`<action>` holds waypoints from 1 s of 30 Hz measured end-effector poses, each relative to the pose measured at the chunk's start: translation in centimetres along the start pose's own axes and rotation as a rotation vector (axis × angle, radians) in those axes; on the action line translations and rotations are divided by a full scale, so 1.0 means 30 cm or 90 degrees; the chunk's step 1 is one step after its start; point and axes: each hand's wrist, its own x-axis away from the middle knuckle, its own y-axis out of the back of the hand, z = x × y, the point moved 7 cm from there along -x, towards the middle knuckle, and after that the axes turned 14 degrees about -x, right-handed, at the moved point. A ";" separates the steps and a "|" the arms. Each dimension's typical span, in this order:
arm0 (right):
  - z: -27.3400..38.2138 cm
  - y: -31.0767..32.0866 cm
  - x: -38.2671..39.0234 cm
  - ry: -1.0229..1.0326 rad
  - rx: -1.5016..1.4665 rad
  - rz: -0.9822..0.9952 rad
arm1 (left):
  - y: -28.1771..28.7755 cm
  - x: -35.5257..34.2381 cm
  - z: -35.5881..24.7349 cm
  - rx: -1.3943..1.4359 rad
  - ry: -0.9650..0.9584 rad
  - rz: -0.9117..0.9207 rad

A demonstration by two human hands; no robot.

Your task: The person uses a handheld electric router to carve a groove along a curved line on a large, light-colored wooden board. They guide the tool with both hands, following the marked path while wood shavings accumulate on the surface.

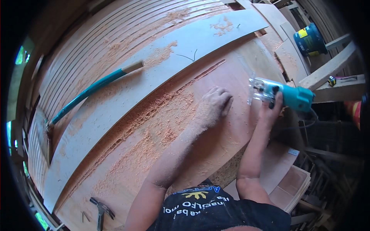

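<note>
My right hand (272,109) grips a teal trim router (295,96) with a clear base. The router is tipped on its side at the right edge of a wide wooden board (227,77), its base toward the board. My left hand (216,103) rests on that board with its fingers curled in, and nothing shows sticking out of it. Sawdust coats the hand and forearm. A narrow groove (210,70) runs along the board beside a long pale plank (119,98), whose edge curves in this view. Orange wood shavings (154,140) lie thick along the groove.
A hammer (101,213) and several nails (85,216) lie at the lower left. A teal-handled tool (90,90) lies across the plank. Grooved boards (96,48) spread behind. At the right are a dark bucket (310,39), wooden beams (335,63), a cord (313,119) and stacked panels (295,184).
</note>
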 end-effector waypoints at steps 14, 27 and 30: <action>-0.152 -0.429 -0.069 -0.044 0.249 0.198 | 0.297 0.038 0.346 0.336 0.405 -0.460; -0.318 -0.550 -0.109 -0.020 0.405 0.314 | 0.021 -0.190 0.201 -0.311 0.017 -0.005; -0.324 -0.552 -0.088 0.022 0.457 0.302 | 0.000 -0.193 0.210 -0.360 0.010 0.016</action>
